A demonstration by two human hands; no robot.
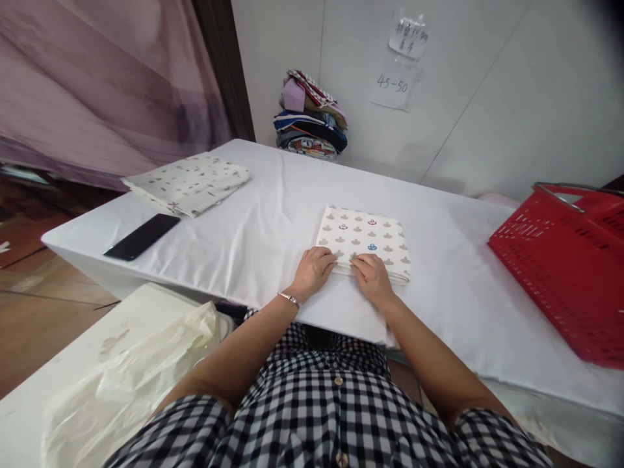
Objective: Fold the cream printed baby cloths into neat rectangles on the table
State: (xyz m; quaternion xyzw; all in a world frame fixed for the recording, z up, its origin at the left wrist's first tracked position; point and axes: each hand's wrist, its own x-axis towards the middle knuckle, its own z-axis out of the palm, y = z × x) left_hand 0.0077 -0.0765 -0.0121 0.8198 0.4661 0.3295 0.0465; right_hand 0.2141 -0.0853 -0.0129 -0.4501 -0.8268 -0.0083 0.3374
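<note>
A black phone [142, 236] and a folded leaf-print cloth [188, 182] lie at the table's [263, 221] left. At centre, the left hand [313, 269] and right hand [372, 275] press flat, fingers together, on the near edge of a folded mushroom-print cloth [364, 241]. A red basket [565, 266] sits far right.

Under my hands lies a cream folded cloth [363, 242] dotted with grey motifs, a few red and blue. The surface [253, 221] wears white. A red plastic slotted basket [565, 273], a flat black phone [142, 236], my black-and-white checked shirt [331, 409].
</note>
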